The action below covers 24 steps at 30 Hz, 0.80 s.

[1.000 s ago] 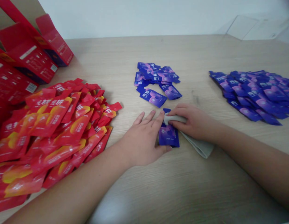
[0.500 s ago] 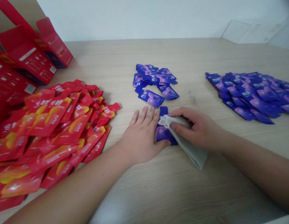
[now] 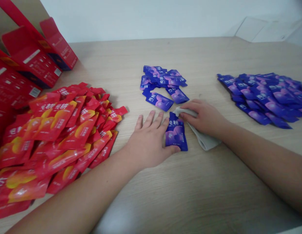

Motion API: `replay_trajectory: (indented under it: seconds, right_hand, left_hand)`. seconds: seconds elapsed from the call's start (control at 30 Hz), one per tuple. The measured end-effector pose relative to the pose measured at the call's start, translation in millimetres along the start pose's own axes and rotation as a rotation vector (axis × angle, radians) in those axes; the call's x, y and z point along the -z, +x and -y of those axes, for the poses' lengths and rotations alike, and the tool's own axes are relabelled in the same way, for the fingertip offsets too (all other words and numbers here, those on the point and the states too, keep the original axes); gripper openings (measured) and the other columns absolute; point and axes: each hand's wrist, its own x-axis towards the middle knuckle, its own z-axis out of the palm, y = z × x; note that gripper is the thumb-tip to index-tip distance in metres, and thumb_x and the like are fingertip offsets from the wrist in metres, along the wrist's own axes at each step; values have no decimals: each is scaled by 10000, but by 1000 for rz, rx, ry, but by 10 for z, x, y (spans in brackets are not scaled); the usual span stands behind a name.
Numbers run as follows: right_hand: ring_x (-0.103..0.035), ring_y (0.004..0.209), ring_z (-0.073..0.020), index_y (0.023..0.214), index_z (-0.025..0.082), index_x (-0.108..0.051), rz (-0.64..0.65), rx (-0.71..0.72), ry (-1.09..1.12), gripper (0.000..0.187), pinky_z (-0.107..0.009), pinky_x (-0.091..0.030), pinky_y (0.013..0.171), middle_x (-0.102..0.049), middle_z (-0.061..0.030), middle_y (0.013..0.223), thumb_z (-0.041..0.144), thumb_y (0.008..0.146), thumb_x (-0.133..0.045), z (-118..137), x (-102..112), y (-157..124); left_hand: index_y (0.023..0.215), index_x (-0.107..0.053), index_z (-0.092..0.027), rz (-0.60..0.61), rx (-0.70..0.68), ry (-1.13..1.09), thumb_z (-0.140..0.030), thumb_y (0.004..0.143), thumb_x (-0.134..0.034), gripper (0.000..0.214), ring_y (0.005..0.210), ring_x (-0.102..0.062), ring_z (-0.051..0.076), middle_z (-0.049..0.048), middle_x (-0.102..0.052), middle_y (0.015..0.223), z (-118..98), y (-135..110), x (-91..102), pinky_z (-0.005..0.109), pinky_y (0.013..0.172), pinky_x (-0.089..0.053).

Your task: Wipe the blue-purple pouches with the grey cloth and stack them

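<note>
A single purple-blue sachet [image 3: 176, 133] lies flat on the wooden table in front of me. My left hand [image 3: 149, 141] rests flat with fingers spread, its thumb and forefinger along the sachet's left and lower edges. A pale grey-white cloth [image 3: 205, 139] is pinched in my right hand [image 3: 202, 117], and its bunched tip touches the sachet's top end. Just beyond is a small loose group of the same purple sachets [image 3: 163, 81].
On the left spreads a large heap of red and yellow sachets [image 3: 68, 130]. Behind it stand open red cartons [image 3: 31, 58]. A second heap of purple sachets [image 3: 268, 97] lies to the right. A white object [image 3: 263, 31] sits by the back wall.
My right hand has moved the cloth up from the sachet's middle to its top end, uncovering the printed front. My left hand stays in place beside the sachet.
</note>
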Motion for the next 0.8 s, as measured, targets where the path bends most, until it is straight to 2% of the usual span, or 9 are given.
replay_trajectory:
  seconds: [0.1, 0.17, 0.27, 0.37, 0.47, 0.6, 0.67, 0.73, 0.8]
  right_hand:
    - [-734, 1113, -359, 1176, 256, -801, -92, -42, 26, 255, -582, -582, 1014, -788, -113, 1177, 403, 995, -699, -23, 48, -23]
    - [-734, 1104, -348, 1179, 285, -794, -84, -4, 103, 245, -571, -589, 1008, -791, -91, 1174, 415, 989, -711, 65, 107, -90]
    - [-734, 1107, -310, 1200, 307, -774, 71, 127, 258, 239, -506, -601, 999, -786, -67, 1165, 428, 1001, -718, 300, 204, -234]
    - [-730, 1146, -263, 1222, 297, -760, 281, 238, 353, 220, -429, -596, 1014, -770, -59, 1222, 379, 1023, -717, 525, 242, -361]
    - [-720, 1170, -252, 1201, 286, -769, 345, 260, 336, 192, -420, -578, 1052, -760, -66, 1251, 318, 1016, -727, 596, 190, -383]
    - [-708, 1178, -285, 1193, 279, -790, 239, 236, 226, 212, -472, -566, 1066, -759, -79, 1204, 307, 990, -737, 416, 73, -239]
    - [-710, 1169, -304, 1207, 265, -788, 163, 187, 130, 222, -502, -567, 1057, -761, -95, 1202, 329, 1016, -695, 268, 39, -147]
    - [-717, 1156, -327, 1209, 248, -781, 73, 112, 37, 237, -533, -568, 1045, -766, -114, 1215, 345, 1032, -659, 125, 31, -78]
    - [-727, 1130, -343, 1193, 237, -776, -21, 27, -14, 239, -546, -577, 1017, -774, -124, 1204, 356, 1026, -654, 14, 41, -42]
  left_hand:
    - [1760, -244, -150, -25, -23, -11, -834, 969, -542, 1087, 1709, -60, 454, 163, -136, 1839, 17, 0, -25, 742, 1338, -74]
    - [1758, -252, -154, -43, -35, -21, -834, 968, -544, 1083, 1707, -83, 458, 176, -156, 1835, 30, 0, -42, 748, 1332, -85]
    - [1753, -271, -163, -69, -43, -32, -827, 966, -554, 1068, 1706, -101, 458, 179, -179, 1832, 45, -4, -51, 748, 1329, -98]
    - [1750, -287, -178, -48, -46, -19, -746, 930, -654, 1062, 1705, -103, 459, 161, -178, 1836, 56, -7, -38, 743, 1332, -112]
    - [1745, -314, -211, -29, -46, -10, -683, 891, -724, 1059, 1704, -98, 464, 146, -176, 1840, 61, 4, -20, 740, 1332, -124]
    - [1729, -369, -247, -48, -34, -48, -846, 902, -649, 1059, 1706, -87, 461, 152, -203, 1835, 67, 30, 1, 731, 1336, -111]
    - [1721, -389, -235, -51, -26, -55, -860, 901, -648, 1062, 1703, -89, 469, 168, -203, 1832, 74, 28, 9, 735, 1332, -116]
    - [1714, -401, -246, -69, -58, -61, -796, 940, -662, 985, 1704, -88, 464, 164, -195, 1834, 75, 6, 9, 743, 1326, -137]
    - [1696, -432, -302, -93, -181, -65, -655, 1012, -660, 803, 1713, -94, 418, 114, -190, 1844, 50, -32, -8, 705, 1340, -163]
